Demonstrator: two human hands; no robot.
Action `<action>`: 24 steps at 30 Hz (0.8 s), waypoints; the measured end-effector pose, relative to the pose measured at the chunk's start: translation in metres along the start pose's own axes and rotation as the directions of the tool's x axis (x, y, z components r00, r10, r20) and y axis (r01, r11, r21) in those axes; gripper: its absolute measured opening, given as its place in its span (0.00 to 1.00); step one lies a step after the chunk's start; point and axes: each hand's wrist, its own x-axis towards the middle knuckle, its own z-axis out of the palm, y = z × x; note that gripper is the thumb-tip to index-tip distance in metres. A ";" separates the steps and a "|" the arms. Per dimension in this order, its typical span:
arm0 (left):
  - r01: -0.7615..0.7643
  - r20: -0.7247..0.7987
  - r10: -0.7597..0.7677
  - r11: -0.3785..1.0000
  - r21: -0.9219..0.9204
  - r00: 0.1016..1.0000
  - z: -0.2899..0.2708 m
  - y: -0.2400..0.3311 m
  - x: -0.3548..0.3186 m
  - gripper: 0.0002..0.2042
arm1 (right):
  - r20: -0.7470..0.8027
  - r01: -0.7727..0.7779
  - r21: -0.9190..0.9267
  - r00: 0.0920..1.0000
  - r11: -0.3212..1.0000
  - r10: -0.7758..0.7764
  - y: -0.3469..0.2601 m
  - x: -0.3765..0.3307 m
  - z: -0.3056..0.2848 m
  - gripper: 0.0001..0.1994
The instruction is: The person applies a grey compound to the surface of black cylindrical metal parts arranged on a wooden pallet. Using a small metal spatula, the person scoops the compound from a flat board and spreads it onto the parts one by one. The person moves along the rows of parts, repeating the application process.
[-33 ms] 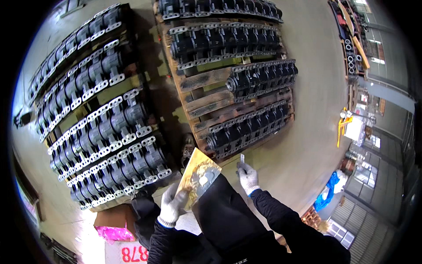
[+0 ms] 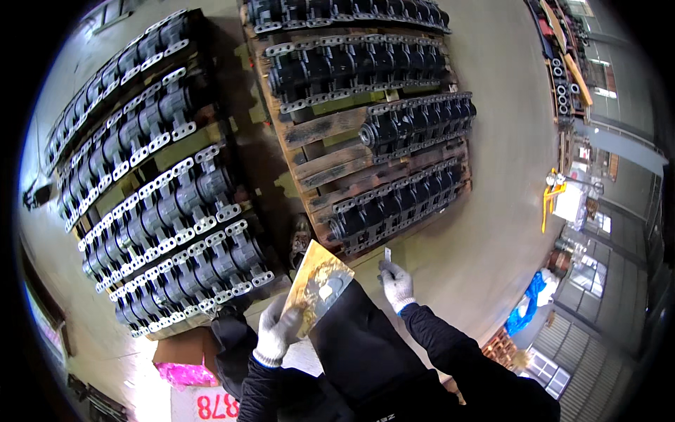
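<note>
Low in front of me, my left hand (image 2: 276, 329), in a whitish knit glove, grips the lower edge of a flat square board (image 2: 313, 271). Yellow-brown smears and a grey patch with a pale lump cover the board's face. My right hand (image 2: 396, 284), gloved the same way, is closed round a small tool with a flat, pale metal blade (image 2: 387, 254), perhaps a putty knife. Its handle is hidden in the fist. The blade points away from me, to the right of the board and apart from it. Beyond the hands lies a black ribbed roller-like part (image 2: 397, 204).
Similar black parts lie in rows on a wooden pallet (image 2: 330, 169) ahead. More, with pale link plates, fill a left stack (image 2: 169, 204). A cardboard box (image 2: 186, 352) with pink plastic sits low left. At right stand a yellow pallet jack (image 2: 548, 200) and a shelf (image 2: 562, 70).
</note>
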 end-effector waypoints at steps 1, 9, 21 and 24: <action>0.023 -0.024 -0.023 0.999 0.029 0.999 0.012 0.004 -0.004 0.23 | 0.008 0.006 -0.007 1.000 1.000 -0.006 0.011 0.002 -0.005 0.13; 0.053 -0.149 -0.047 0.998 0.038 0.988 0.095 0.005 -0.012 0.18 | 0.050 -0.102 0.097 0.994 0.990 0.098 0.050 0.004 -0.029 0.11; 0.066 -0.138 -0.062 0.998 0.022 0.988 0.178 0.045 -0.048 0.19 | -0.052 0.009 0.052 0.999 0.999 -0.006 0.075 0.004 -0.049 0.10; 0.019 -0.062 -0.010 0.989 0.146 0.998 0.198 0.060 -0.055 0.21 | 0.053 -0.203 0.579 0.976 0.790 0.212 0.157 0.018 -0.052 0.10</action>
